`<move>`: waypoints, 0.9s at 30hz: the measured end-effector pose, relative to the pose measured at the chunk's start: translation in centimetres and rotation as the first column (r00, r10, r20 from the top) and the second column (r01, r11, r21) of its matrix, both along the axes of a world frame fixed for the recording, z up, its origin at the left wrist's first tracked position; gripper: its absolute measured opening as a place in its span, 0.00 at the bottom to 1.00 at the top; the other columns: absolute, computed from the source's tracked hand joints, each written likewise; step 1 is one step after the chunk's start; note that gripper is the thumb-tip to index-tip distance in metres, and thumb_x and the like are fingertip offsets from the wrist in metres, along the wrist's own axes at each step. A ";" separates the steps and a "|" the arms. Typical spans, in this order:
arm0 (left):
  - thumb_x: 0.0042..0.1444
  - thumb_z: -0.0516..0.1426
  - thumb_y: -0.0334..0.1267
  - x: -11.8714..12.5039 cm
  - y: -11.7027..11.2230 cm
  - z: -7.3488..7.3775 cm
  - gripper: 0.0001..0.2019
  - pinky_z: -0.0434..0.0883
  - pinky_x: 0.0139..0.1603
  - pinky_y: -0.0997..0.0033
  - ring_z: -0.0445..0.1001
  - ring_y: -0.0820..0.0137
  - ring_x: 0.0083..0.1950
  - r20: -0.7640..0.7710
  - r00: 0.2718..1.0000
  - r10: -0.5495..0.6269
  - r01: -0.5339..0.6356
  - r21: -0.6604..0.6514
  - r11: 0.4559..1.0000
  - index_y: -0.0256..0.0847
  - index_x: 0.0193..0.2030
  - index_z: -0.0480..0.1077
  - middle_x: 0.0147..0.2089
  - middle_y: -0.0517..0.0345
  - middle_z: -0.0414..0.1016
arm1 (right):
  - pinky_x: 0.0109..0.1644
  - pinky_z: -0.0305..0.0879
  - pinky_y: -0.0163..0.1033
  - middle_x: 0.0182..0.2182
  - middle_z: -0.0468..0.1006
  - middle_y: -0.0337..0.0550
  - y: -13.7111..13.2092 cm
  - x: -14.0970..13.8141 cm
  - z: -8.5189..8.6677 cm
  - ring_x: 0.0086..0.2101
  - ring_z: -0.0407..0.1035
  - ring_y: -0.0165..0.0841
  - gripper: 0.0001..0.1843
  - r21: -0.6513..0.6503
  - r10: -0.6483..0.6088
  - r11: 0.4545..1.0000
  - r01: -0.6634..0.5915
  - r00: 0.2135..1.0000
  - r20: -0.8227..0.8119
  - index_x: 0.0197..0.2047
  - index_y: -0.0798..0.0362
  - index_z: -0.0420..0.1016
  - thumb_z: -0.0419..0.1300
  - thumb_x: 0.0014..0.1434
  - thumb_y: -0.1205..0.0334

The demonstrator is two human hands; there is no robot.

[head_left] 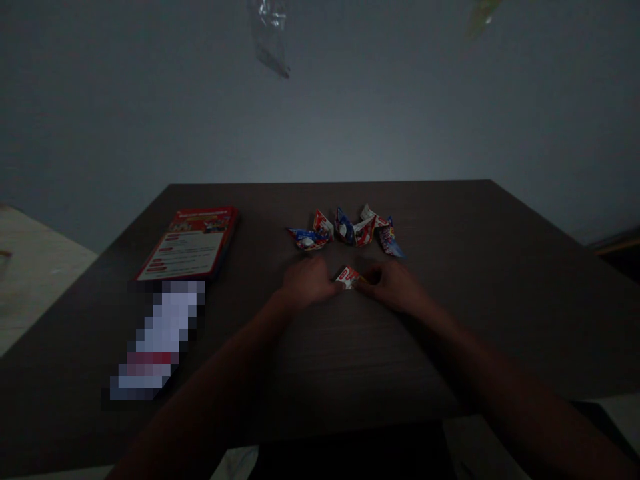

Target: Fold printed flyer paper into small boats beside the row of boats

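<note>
Between my two hands is a small folded piece of printed paper (347, 277), red and white, low over the dark table. My left hand (309, 280) has its fingers closed at the paper's left edge. At the right edge, my right hand (393, 283) pinches the paper between thumb and curled fingers. Just beyond my hands stand several folded paper shapes with pointed ends: a blue and red one (311, 237) at left, a blue and red one (354, 228) in the middle, and a white and blue one (387, 233) at right.
A stack of red and white printed leaflets (187, 243) lies on the left of the dark wooden table (500, 267). Nearer me is a pixelated, bright phone-like shape (163, 340). A pale wall (350, 100) rises behind the table, with a clear plastic bag (270, 37) on it.
</note>
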State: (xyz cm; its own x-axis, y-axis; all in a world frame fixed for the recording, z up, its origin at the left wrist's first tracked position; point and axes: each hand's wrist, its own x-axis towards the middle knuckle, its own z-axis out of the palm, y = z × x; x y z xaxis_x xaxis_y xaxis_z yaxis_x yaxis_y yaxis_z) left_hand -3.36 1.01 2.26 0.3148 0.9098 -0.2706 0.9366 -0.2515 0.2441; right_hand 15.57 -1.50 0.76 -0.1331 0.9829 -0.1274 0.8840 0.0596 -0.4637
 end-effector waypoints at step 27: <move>0.48 0.55 0.56 0.4 -0.3 0.3 0.22 0.69 0.36 0.66 0.76 0.56 0.44 -0.008 0.999 0.038 -0.038 -0.008 0.999 0.39 0.38 0.74 0.41 0.44 0.78 | 0.32 0.64 0.35 0.33 0.81 0.45 0.2 0.5 0.4 0.31 0.73 0.34 0.12 -0.014 0.011 1.000 -0.012 0.996 -0.087 0.36 0.55 0.77 0.61 0.53 0.56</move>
